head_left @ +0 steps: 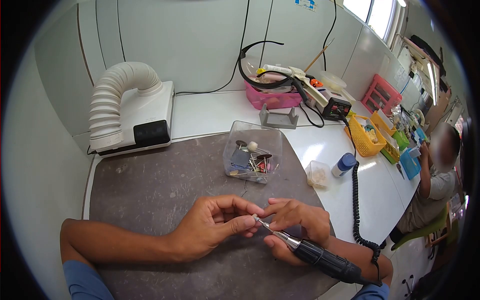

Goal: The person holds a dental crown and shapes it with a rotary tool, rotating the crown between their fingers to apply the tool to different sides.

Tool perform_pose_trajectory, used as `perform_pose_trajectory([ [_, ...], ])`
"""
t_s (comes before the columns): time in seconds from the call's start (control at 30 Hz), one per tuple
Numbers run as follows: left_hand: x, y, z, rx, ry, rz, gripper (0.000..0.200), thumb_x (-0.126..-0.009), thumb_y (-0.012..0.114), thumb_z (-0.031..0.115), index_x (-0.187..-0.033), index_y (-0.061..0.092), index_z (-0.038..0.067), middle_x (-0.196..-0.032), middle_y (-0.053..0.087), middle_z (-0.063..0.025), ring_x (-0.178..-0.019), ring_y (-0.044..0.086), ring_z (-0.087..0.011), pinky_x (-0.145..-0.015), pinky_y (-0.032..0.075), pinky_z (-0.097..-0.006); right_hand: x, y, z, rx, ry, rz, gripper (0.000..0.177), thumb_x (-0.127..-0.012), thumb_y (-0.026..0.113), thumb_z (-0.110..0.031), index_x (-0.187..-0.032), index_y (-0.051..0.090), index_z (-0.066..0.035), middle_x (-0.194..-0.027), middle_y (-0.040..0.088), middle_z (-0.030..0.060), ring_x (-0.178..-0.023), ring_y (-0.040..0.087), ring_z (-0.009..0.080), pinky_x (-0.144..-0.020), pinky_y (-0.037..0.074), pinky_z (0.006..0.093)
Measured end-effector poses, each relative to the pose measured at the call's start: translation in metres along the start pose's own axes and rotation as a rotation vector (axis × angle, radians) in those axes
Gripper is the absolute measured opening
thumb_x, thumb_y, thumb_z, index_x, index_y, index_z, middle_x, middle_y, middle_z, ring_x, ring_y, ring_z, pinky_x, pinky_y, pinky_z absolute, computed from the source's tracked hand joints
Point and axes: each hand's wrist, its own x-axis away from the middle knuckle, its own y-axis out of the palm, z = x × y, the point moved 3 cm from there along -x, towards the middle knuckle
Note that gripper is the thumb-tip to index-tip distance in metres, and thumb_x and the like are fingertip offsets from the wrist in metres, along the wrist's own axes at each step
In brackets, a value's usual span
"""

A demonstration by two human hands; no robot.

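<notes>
I'm watching from afar through the head camera, and I'm taking the clear plastic box (272, 136) of burs and polishing bits as my marker. In front of it, on the near side, both bare hands are working close together over the scuffed brown mat (150, 200). The left hand (210, 225) is pinching narrowly, thumb against fingers, on a small pale piece (256, 218), and the tip of the black rotary handpiece (320, 255) is meeting it there; I'm not making out what that piece is. The right hand (300, 220) is holding the handpiece firmly near its metal nose, the body slanting down and away from the box to the right. A coiled cord (356, 210) is hanging well to the box's right. Just behind the box, a grey bracket (278, 120) is standing, with a pink basket (270, 100) sitting further back. Right of the box I'm seeing a small clear tub (318, 175), then a blue-capped bottle (345, 164). To its left, a white machine (150, 112) is resting with its ribbed hose (107, 95) arching over. Far right of the box, another person (437, 185) is sitting.
</notes>
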Motion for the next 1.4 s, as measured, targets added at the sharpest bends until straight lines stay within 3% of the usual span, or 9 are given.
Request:
perform_pose_trajectory([
  [1.4, 0.0010, -0.0001, 0.0003, -0.017, -0.020, 0.026, 0.022, -0.092, 0.063, 0.006, -0.112, 0.060, -0.003, -0.101, 0.065, -0.0091, -0.094, 0.064, -0.0126, -0.086, 0.054, -0.0266, -0.0001, -0.0001, 0.0000, -0.008, 0.008, 0.006, 0.023, -0.068, 0.078, -0.006, -0.083, 0.061, -0.001, -0.077, 0.066, 0.0118, -0.082, 0.071, 0.0282, -0.084, 0.056, 0.0447],
])
